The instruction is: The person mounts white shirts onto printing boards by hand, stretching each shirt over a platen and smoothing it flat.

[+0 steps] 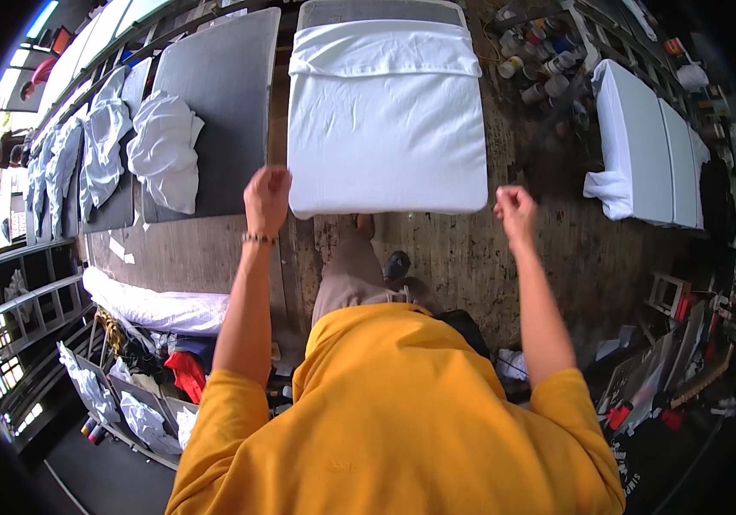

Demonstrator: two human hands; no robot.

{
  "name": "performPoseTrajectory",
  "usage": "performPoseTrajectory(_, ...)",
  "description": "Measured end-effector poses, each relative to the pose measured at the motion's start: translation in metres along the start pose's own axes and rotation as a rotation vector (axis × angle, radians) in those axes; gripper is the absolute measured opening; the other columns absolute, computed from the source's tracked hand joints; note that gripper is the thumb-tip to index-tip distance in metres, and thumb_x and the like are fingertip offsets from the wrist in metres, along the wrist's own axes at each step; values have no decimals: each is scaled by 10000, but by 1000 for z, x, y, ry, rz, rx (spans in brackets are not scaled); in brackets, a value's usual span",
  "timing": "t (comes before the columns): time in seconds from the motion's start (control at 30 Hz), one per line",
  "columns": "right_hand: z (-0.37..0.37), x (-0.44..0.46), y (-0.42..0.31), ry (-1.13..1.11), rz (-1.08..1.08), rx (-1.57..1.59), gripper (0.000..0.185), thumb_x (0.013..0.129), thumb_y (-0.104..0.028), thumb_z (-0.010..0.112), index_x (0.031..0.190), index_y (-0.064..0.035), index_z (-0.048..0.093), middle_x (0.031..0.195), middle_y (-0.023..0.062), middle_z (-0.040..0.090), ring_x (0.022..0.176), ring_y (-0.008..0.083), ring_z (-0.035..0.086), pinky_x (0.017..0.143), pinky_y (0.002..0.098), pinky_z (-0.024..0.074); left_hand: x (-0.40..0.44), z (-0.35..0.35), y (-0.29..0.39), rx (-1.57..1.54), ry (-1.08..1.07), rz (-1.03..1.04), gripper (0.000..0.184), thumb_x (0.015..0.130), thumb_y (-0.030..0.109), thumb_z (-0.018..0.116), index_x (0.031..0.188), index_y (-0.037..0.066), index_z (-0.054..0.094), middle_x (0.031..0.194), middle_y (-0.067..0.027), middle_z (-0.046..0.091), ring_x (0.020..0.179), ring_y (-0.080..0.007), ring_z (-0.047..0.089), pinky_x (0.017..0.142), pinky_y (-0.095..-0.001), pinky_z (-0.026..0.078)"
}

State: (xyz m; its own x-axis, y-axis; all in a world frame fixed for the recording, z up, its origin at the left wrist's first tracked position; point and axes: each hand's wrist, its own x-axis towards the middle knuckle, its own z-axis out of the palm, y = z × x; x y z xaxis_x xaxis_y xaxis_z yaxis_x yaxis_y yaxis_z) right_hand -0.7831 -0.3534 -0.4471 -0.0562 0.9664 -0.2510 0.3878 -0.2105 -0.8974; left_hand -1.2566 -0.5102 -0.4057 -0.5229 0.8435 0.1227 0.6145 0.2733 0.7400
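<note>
A white cloth, apparently a T-shirt [385, 129], is stretched over a flat dark board [382, 11] in front of me. Its far part is folded back in creases, and the board's dark end shows beyond it. My left hand [266, 202] is closed beside the near left corner of the cloth, fingertips curled at its edge. My right hand [516, 215] is closed in a loose fist just off the near right corner, with a small gap to the cloth. I see no fabric in either hand.
Left, another dark board [222, 112] carries a crumpled white cloth [164, 150], with more draped boards beyond. White-covered boards [634, 146] stand right. Several paint-stained containers [548, 64] sit at the back right. A wrapped white roll [157, 302] lies behind on the left, above the wooden floor [591, 275].
</note>
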Motion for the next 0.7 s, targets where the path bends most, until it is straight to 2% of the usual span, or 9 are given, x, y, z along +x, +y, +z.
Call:
performPoseTrajectory(0.07,4,69,-44,25,-204,-173,199,951,-242,702,943,-43,717,692,-5,626,635,80,575,603,280,469,79,11,9,112,-40,56,194,892,204,716,962,23,702,866,-167,700,794,-280,691,711,-376,545)
performPoseTrajectory(0.2,35,209,-119,15,-594,-429,207,934,-226,697,1017,-40,736,827,105,645,713,231,600,679,343,489,239,51,-3,227,-155,129,260,940,277,633,987,30,699,933,-189,707,910,-391,678,792,-456,536)
performPoseTrajectory(0.3,69,299,-149,-19,-591,-577,249,952,-219,652,1141,-74,725,956,147,662,842,299,653,753,386,524,329,81,-23,197,-101,245,257,924,287,646,1073,95,729,1071,-175,697,993,-381,668,860,-445,540)
performPoseTrajectory(0.37,89,348,-151,-40,-726,-617,276,938,-206,661,1185,-95,718,1008,155,655,945,331,654,802,402,524,358,95,-30,295,-124,251,259,897,276,686,1093,115,739,1114,-148,682,1015,-353,664,875,-434,540)
performPoseTrajectory(0.5,108,393,-143,-146,-620,-680,227,915,-192,693,1102,-63,701,1010,140,625,907,315,632,794,386,514,390,97,-38,269,-282,192,291,836,234,767,1111,138,753,1133,-100,658,1021,-293,655,883,-411,540)
performPoseTrajectory(0.53,105,400,-143,-174,-622,-702,224,914,-191,699,1086,-49,688,1011,128,609,868,296,626,779,373,515,391,99,-39,247,-253,252,242,823,175,784,1051,102,753,1051,-89,655,978,-252,664,856,-371,547)
performPoseTrajectory(0.6,102,410,-140,-165,-784,-725,170,932,-187,699,989,-54,609,909,50,569,786,200,584,731,315,489,397,95,-41,124,-368,281,191,883,180,751,1040,75,721,992,-74,661,917,-218,683,811,-344,558)
performPoseTrajectory(0.63,98,415,-141,-290,-658,-568,161,943,-196,694,969,-66,602,867,22,548,769,169,560,706,303,466,398,89,-43,62,-424,292,174,912,183,735,1034,62,706,962,-66,664,886,-201,692,789,-330,564)
performPoseTrajectory(0.7,84,418,-151,-522,-375,-250,162,965,-214,685,929,-90,588,784,-33,508,735,109,511,656,278,421,406,56,-47,-435,-720,-193,165,1000,213,658,1038,53,649,894,-34,668,775,-146,694,728,-295,571)
